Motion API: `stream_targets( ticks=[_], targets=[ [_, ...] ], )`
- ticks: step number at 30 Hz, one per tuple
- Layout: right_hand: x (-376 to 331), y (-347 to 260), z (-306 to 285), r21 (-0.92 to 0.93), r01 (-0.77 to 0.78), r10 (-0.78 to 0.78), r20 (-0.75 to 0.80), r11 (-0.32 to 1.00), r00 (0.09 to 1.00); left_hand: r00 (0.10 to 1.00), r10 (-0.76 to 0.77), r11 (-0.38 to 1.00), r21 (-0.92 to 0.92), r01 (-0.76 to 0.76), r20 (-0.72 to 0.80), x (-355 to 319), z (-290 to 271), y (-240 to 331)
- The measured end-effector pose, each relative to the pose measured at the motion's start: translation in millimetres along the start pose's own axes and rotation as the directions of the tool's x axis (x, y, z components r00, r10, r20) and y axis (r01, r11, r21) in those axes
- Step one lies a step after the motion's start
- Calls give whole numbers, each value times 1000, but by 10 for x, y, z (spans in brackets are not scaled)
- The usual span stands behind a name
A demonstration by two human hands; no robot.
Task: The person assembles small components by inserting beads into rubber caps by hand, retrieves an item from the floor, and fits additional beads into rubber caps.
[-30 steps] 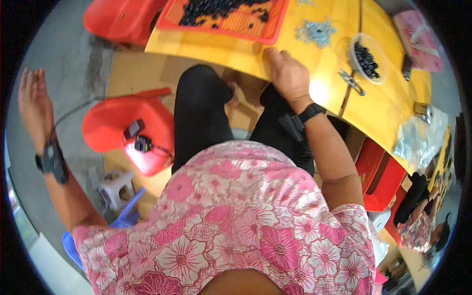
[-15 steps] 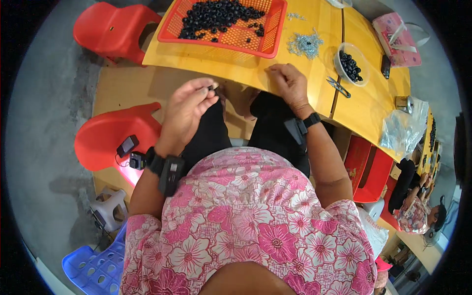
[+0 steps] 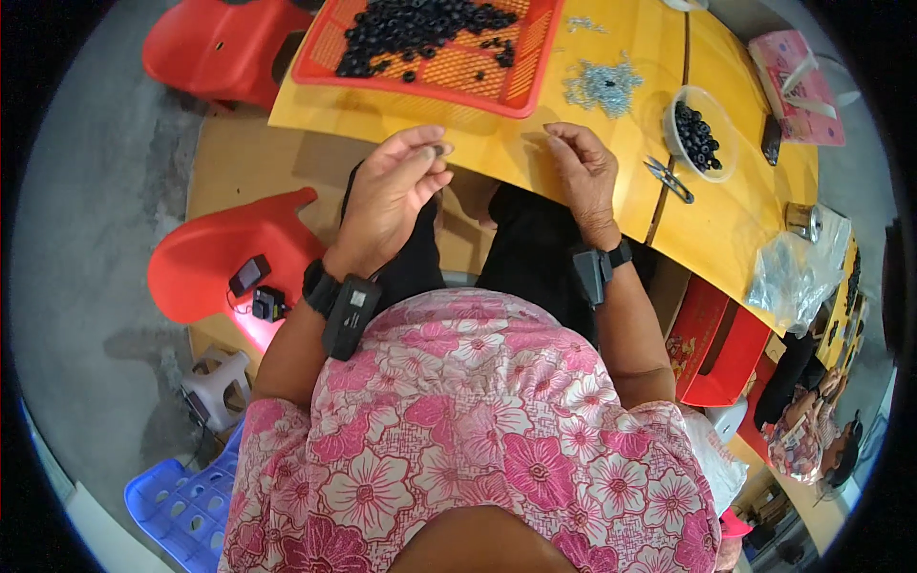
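**Left hand [image 3: 380, 201] pinches a small dark piece [image 3: 439, 150] near the edge of the yellow table [image 3: 638, 196]**

The person's left forearm rises from the lower left, slanting inward past a black wristband with a black box [image 3: 351, 317] on it. The hand is over the lap, just short of the table edge, its inner side turned toward the right. Thumb and forefinger close tightly at the tips, and the small dark piece sits between them; the remaining fingers curl loosely below.

The right hand [image 3: 589, 177] is at the table's near edge, its forearm coming up from the lower right and leaning slightly left. The wrist carries a dark band and box [image 3: 594, 274]. The fingers are bent, with thumb and forefinger tips near each other in a narrow grip, pointing left toward the other hand. Whether anything is caught between them cannot be told. The two hands are apart.

Beyond the hands, a red basket [image 3: 420, 98] holds many black ring-shaped pieces [image 3: 411, 31]. To its right lie a heap of silvery pieces [image 3: 611, 88], a clear round bowl [image 3: 724, 124] containing more black pieces, and small snips [image 3: 669, 179] just beside the bowl.
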State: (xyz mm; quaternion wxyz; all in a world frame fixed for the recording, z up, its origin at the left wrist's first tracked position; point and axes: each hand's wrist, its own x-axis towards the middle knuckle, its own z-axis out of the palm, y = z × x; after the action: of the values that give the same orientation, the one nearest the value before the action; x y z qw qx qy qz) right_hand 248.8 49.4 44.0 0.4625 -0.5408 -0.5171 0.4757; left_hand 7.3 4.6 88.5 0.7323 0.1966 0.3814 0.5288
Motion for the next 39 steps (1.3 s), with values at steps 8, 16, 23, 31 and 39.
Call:
stream_targets(
  ticks=[8,16,23,31,39],
  targets=[
    [-48,-123,30,-34,-11,12,9,999,1000,995,-71,989,-128,79,72,-61,73,-27],
    [-11,-284,-2,134,-146,149,-9,980,989,981,-115,990,-68,127,156,-37,3,94],
    [355,-954,267,-262,433,-407,150,862,901,994,-57,996,-57,63,96,-77,-123,170],
    [1101,-926,1225,-345,782,-392,716,520,577,987,-49,969,-231,84,156,-227,-524,200],
    [1411,-541,1685,-378,839,-122,883,391,454,998,24,957,-288,-6,59,-451,-865,263]
  ],
)
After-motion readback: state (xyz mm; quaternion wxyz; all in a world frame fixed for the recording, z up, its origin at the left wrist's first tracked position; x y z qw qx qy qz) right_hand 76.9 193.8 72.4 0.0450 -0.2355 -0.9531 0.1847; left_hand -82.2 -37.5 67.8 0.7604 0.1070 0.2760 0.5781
